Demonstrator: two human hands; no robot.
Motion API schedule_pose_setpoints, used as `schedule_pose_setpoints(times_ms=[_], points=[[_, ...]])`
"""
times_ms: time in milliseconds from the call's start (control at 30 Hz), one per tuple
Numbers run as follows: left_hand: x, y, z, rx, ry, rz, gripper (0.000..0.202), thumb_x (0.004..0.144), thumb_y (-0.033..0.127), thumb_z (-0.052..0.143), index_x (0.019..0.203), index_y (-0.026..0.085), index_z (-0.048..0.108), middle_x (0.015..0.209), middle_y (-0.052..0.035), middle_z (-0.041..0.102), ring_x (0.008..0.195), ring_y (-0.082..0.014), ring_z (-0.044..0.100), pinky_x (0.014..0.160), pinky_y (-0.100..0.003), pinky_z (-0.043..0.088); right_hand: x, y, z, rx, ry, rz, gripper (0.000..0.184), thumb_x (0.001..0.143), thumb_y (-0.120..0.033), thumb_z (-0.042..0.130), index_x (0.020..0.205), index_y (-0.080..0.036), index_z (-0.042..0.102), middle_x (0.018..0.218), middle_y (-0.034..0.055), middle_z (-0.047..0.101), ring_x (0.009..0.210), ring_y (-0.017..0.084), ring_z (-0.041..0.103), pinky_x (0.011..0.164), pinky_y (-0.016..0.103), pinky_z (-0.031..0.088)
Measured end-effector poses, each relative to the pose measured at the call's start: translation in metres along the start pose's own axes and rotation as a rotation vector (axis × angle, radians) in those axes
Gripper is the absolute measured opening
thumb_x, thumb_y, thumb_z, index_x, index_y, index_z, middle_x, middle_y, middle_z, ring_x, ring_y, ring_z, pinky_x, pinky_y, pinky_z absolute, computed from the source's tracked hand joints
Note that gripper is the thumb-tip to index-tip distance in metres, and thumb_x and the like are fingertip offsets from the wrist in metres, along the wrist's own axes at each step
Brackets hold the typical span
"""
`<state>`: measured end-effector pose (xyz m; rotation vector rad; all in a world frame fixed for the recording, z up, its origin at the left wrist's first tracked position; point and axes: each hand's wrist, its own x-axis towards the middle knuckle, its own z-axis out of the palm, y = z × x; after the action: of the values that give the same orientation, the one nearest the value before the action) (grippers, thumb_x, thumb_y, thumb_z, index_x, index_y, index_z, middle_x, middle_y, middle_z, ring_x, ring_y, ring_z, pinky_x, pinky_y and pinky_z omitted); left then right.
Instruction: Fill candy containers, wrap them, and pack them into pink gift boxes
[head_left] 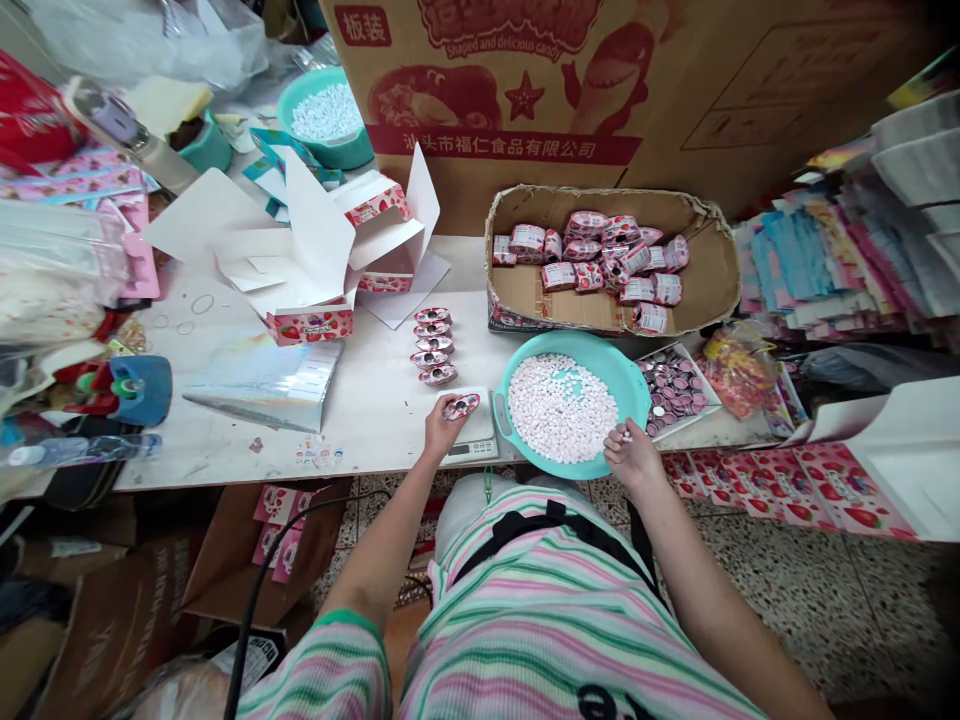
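Observation:
My left hand [442,428] is closed round a small strawberry-print candy container [460,406], its dark opening facing up. It is over the front of a white digital scale [480,435]. A turquoise basin [636,385] of small pale pink and white candies [551,400] stands just right of the scale. At its right front rim, my right hand [631,455] is closed with the fingertips together; a bit of white candy [627,437] shows between them. Behind the scale, several similar containers [433,345] stand in a column with their openings up.
A cut-down cardboard box [540,298] behind the basin holds several filled-looking containers. To the right is a tray of small dark round caps [675,388]. Open paper boxes [311,325] and a silvery sheet [262,385] lie left. A large carton [480,185] walls off the back.

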<state>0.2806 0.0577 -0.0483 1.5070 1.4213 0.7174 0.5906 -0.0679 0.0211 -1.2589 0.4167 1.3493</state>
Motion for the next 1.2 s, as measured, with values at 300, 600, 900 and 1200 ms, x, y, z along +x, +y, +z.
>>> schedule_pose_setpoints(times_ms=[300,600,900,1200], points=[[-0.008,-0.018,-0.016,0.168,-0.029,0.097,0.055,0.068,0.023,0.069,0.118,0.02,0.048,0.123,-0.0084,0.055,0.116,-0.0231,0.051,0.1,-0.038,0.041,-0.003,0.004,-0.01,0.014,0.014,-0.002,0.029,0.084,-0.034,0.053,0.061,-0.02,0.043,0.045,-0.0068,0.039,0.035,0.006,0.038,0.028,0.015,0.023],[-0.069,-0.043,-0.063,0.34,0.097,0.044,0.058,0.07,0.031,0.07,0.121,0.021,0.045,0.122,-0.0096,0.053,0.117,-0.0254,0.049,0.102,-0.045,0.038,0.002,0.006,-0.012,0.047,0.062,0.05,0.029,0.089,-0.028,0.039,0.061,-0.02,0.041,0.045,-0.006,0.038,0.035,0.007,0.038,0.03,0.016,0.024],[-0.084,-0.049,-0.057,0.243,0.169,-0.04,0.061,0.07,0.029,0.07,0.123,0.02,0.041,0.12,-0.0101,0.055,0.116,-0.0241,0.051,0.096,-0.042,0.041,0.002,0.01,0.001,0.026,0.056,0.068,0.03,0.091,-0.029,0.035,0.063,-0.02,0.04,0.045,-0.0061,0.037,0.036,0.007,0.038,0.031,0.017,0.025],[-0.079,-0.049,-0.059,0.239,0.186,-0.044,0.051,0.071,0.033,0.069,0.117,0.022,0.047,0.118,-0.0085,0.056,0.114,-0.0236,0.052,0.095,-0.041,0.042,0.001,0.013,-0.004,0.015,0.072,0.053,0.028,0.092,-0.028,0.035,0.065,-0.02,0.041,0.047,-0.0056,0.038,0.037,0.007,0.039,0.032,0.017,0.026]])
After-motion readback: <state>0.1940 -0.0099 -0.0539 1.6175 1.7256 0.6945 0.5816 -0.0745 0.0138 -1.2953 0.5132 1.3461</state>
